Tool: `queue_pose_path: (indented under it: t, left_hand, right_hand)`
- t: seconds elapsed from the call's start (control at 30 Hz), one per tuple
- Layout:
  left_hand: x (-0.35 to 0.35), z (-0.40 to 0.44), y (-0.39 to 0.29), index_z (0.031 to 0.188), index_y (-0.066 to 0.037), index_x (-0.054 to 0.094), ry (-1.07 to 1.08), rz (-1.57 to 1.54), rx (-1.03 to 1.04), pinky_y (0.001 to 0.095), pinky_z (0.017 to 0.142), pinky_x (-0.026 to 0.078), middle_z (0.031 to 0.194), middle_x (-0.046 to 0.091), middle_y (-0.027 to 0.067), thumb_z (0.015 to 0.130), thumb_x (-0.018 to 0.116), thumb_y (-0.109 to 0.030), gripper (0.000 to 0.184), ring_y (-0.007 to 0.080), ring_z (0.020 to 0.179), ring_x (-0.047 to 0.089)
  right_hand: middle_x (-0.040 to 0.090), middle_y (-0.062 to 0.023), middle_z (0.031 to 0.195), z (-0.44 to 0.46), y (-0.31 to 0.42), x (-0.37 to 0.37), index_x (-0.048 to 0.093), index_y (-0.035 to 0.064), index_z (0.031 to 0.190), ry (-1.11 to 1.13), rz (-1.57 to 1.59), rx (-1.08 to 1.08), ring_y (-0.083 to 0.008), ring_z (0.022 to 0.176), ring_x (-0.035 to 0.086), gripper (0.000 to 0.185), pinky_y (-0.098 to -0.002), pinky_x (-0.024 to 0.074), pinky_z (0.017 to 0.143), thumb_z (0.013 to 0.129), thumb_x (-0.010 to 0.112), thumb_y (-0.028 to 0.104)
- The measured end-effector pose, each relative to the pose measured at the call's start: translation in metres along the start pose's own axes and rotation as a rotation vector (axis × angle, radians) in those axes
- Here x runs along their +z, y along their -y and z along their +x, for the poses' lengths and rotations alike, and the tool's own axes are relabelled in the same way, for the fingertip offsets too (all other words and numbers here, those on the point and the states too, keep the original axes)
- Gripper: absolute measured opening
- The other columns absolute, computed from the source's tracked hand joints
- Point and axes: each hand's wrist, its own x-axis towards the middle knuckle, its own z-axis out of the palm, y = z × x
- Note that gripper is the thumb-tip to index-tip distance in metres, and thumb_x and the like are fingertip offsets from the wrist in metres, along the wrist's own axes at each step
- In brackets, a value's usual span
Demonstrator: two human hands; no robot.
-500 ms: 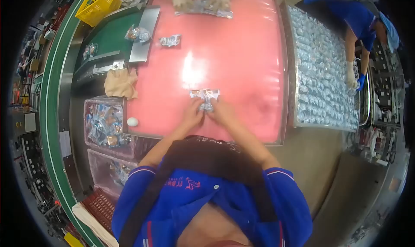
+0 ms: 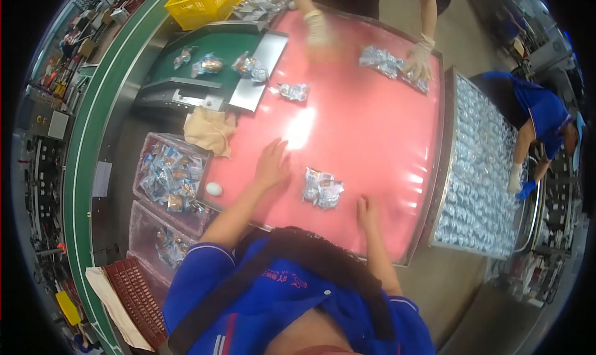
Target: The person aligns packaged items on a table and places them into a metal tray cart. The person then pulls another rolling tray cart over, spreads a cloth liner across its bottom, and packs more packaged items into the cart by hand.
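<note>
A few small clear plastic packets (image 2: 323,188) with brown contents and printing lie side by side on the pink tabletop (image 2: 354,131) between my hands. My left hand (image 2: 273,163) is up and to the left of them, fingers stretched out and holding nothing. Just right of the packets is my right hand (image 2: 368,212), empty, its fingers loosely extended and apart from the plastic. Farther up the table lies another packet (image 2: 293,92).
Across the table, a co-worker's gloved hand (image 2: 419,62) touches packets (image 2: 382,62); the other glove is blurred. Packets lie along the green conveyor (image 2: 226,47). A cloth (image 2: 209,130), white egg-shaped object (image 2: 214,188), packet-filled bin (image 2: 144,149) and yellow crate (image 2: 205,4) stand left. At right is a packet-covered tray (image 2: 478,168).
Both my hands have let go of the packets and moved apart, left hand up-left, right hand to the right. The co-worker's hands have separated. The camera view has shifted.
</note>
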Motion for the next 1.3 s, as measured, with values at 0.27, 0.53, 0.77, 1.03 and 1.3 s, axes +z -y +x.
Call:
queue_pose_path:
  t: [0.27, 0.53, 0.77, 1.03, 1.3]
  left_hand:
    - [-0.035, 0.102, 0.065, 0.13, -0.006, 0.05, -0.1, 0.057, -0.094, 0.0447, 0.106, 0.036, 0.136, 0.045, 0.0194, 0.081, 0.065, -0.021, 0.053, 0.039, 0.126, 0.042]
    - [-0.015, 0.131, 0.076, 0.129, -0.006, 0.052, -0.038, -0.022, -0.172, 0.044, 0.105, 0.037, 0.136, 0.047, 0.0204, 0.081, 0.065, -0.02, 0.052, 0.0371, 0.126, 0.043]
    - [0.009, 0.169, 0.085, 0.124, -0.006, 0.055, -0.07, 0.03, 0.009, 0.0422, 0.102, 0.039, 0.132, 0.052, 0.0179, 0.08, 0.064, -0.018, 0.046, 0.0353, 0.121, 0.048]
    - [0.046, 0.181, -0.002, 0.111, -0.014, 0.062, 0.269, -0.018, 0.131, 0.0431, 0.083, 0.05, 0.13, 0.049, 0.0141, 0.078, 0.064, -0.015, 0.033, 0.034, 0.101, 0.06]
    - [0.036, 0.153, -0.014, 0.115, -0.015, 0.06, 0.529, 0.268, -0.114, 0.0434, 0.075, 0.052, 0.118, 0.059, 0.0148, 0.076, 0.069, -0.036, 0.045, 0.0346, 0.09, 0.065]
  right_hand:
    - [0.063, -0.0159, 0.094, 0.003, 0.019, 0.004, 0.06, 0.0035, 0.096, -0.134, -0.174, 0.028, -0.0343, 0.084, 0.061, 0.016, -0.0426, 0.049, 0.072, 0.089, 0.058, 0.018]
    - [0.064, -0.0092, 0.097, 0.003, 0.009, 0.019, 0.06, 0.0123, 0.101, -0.154, -0.298, 0.084, -0.0303, 0.085, 0.063, 0.016, -0.0423, 0.0501, 0.068, 0.091, 0.056, 0.024]
    - [0.064, -0.008, 0.096, 0.004, 0.015, 0.017, 0.06, 0.0134, 0.101, -0.128, -0.385, 0.144, -0.0298, 0.082, 0.063, 0.017, -0.0428, 0.0503, 0.064, 0.09, 0.057, 0.026]
    - [0.065, -0.0126, 0.082, 0.039, -0.006, 0.003, 0.065, 0.0036, 0.096, -0.028, 0.159, 0.26, -0.0258, 0.069, 0.063, 0.016, -0.036, 0.0479, 0.059, 0.088, 0.059, 0.017]
    - [0.067, -0.0133, 0.087, 0.104, 0.062, 0.014, 0.066, 0.0035, 0.098, 0.005, 0.239, -0.018, -0.0261, 0.073, 0.065, 0.015, -0.0359, 0.0516, 0.067, 0.088, 0.059, 0.012]
